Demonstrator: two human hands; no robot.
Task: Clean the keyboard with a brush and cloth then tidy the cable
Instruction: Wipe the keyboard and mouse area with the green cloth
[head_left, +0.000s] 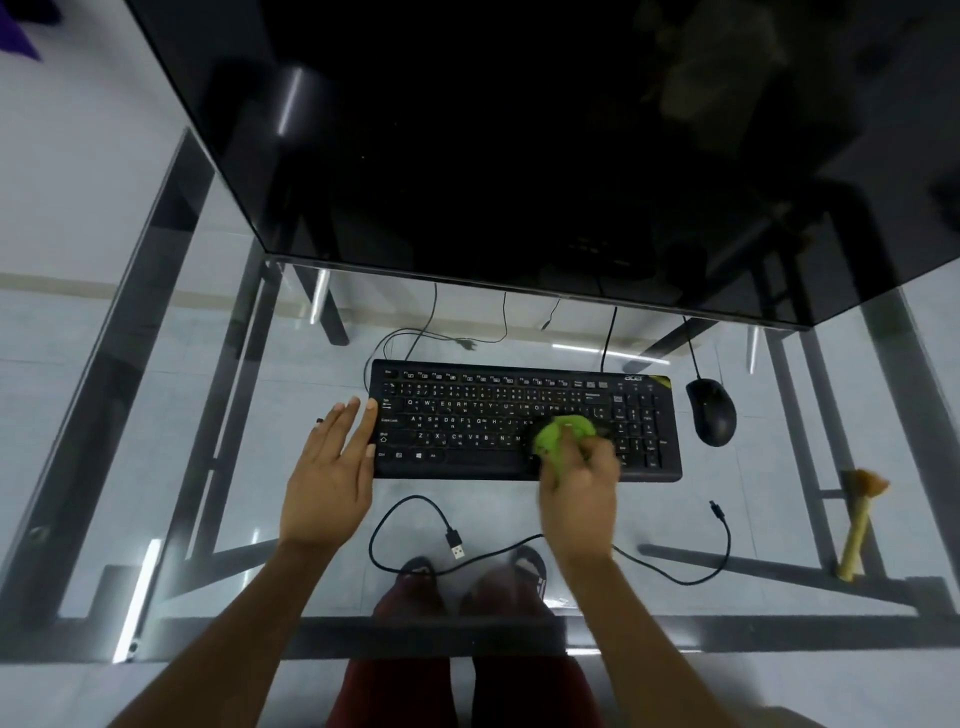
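A black keyboard (467, 410) lies flat on the glass desk. My right hand (579, 491) grips a bunched green cloth (563, 436) and presses it onto the keys right of the middle; the hand is motion-blurred. My left hand (332, 473) rests with straight fingers against the keyboard's left edge. A black USB cable (415, 519) lies loose in curves on the glass in front of the keyboard, its plug (456, 545) near the middle. A brush (857, 525) with a pale handle lies at the right.
A black mouse (711, 418) sits right of the keyboard. A large dark monitor (519, 156) looms over the back of the glass desk (156, 467). Thin cables run behind the keyboard. My legs and feet show through the glass below.
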